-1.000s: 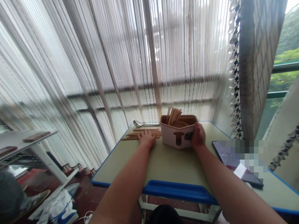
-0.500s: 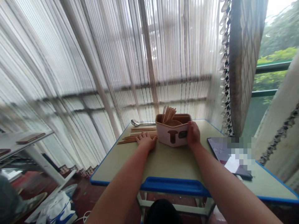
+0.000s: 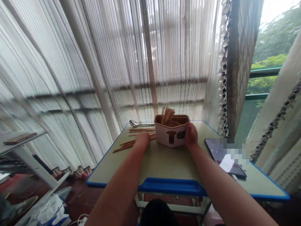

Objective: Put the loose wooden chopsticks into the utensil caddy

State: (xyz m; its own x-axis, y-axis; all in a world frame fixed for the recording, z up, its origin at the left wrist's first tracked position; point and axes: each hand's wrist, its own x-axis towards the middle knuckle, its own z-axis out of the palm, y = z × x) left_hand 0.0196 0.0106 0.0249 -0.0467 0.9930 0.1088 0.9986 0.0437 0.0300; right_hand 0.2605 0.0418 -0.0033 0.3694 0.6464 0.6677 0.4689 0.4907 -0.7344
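Observation:
On the desk stands a white and brown utensil holder [image 3: 164, 136] with a bundle of chopsticks [image 3: 168, 115] leaning in its left compartment. My right hand [image 3: 191, 135] grips the holder's right side, thumb at the rim. My left hand [image 3: 142, 139] is curled over loose chopsticks [image 3: 124, 146] lying to the left of the holder; its fingers are closed round some of them, partly hidden by the back of the hand. Further chopsticks [image 3: 138, 130] lie behind that hand. A slotted metal spoon [image 3: 133, 123] rests at the back edge, its handle running behind the holder.
The desk [image 3: 164, 166] has a blue rim and a blue front tray [image 3: 172, 185]. A dark tablet [image 3: 225, 158] lies at the right, part of it pixelated. Sheer curtains [image 3: 113, 62] hang right behind the desk. Another table [image 3: 23, 139] stands at the left, with plastic bags [image 3: 48, 210] below.
My left hand has gone from spread flat on the chopsticks to curled round some of them, pulling a few slightly nearer. The right hand keeps its hold on the holder.

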